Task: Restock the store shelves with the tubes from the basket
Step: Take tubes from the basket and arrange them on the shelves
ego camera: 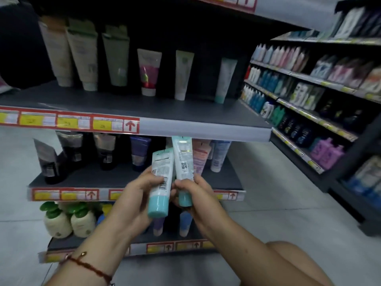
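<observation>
I hold two white tubes with teal caps, cap down, in front of the middle shelf (132, 178). My left hand (138, 195) grips the left tube (161, 178) around its lower body. My right hand (193, 193) pinches the right tube (182, 159) just above its cap; that tube's top reaches the front lip of the upper shelf (206, 129). The two tubes touch side by side. A matching teal-capped tube (224, 79) stands at the right end of the upper shelf. The basket is out of view.
The upper shelf carries a row of upright tubes (82, 52) with gaps between them. Dark and purple tubes (140, 151) fill the middle shelf, green-capped bottles (68, 219) the lowest one. Another aisle rack (309, 89) of bottles runs along the right. My knee (299, 263) shows bottom right.
</observation>
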Demonstrator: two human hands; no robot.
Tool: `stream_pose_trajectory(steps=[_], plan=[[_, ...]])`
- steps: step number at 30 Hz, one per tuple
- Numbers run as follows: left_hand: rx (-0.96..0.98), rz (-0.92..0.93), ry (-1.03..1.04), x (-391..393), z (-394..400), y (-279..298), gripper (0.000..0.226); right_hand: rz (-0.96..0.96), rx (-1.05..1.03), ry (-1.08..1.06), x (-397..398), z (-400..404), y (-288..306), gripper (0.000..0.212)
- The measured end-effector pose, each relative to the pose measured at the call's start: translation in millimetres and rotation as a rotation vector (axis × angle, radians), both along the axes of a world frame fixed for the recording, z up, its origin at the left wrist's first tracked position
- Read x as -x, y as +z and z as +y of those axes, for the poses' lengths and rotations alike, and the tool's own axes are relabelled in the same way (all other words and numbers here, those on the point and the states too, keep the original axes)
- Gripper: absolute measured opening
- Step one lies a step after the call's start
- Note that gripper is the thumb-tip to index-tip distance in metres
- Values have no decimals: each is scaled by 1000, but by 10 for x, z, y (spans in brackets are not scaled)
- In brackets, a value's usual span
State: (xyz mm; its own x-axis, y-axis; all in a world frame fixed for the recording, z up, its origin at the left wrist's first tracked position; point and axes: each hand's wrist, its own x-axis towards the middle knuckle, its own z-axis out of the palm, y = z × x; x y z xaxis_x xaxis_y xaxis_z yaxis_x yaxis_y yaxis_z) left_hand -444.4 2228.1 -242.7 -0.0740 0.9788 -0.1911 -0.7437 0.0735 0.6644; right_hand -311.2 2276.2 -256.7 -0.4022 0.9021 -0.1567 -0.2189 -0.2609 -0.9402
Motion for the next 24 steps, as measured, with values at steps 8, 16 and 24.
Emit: stream_pose_trajectory(steps=[8, 16, 24], plan=[[-285, 572, 210, -204, 165, 889, 67, -130, -431, -281, -456, 337, 1007, 25], [-279, 640, 379, -107, 337, 892, 53, -467, -597, -481, -544, 1465, 1700, 41], [-282, 664, 421, 137, 524, 860, 49, -729, -452, -531, -300, 2601, 1397, 51]])
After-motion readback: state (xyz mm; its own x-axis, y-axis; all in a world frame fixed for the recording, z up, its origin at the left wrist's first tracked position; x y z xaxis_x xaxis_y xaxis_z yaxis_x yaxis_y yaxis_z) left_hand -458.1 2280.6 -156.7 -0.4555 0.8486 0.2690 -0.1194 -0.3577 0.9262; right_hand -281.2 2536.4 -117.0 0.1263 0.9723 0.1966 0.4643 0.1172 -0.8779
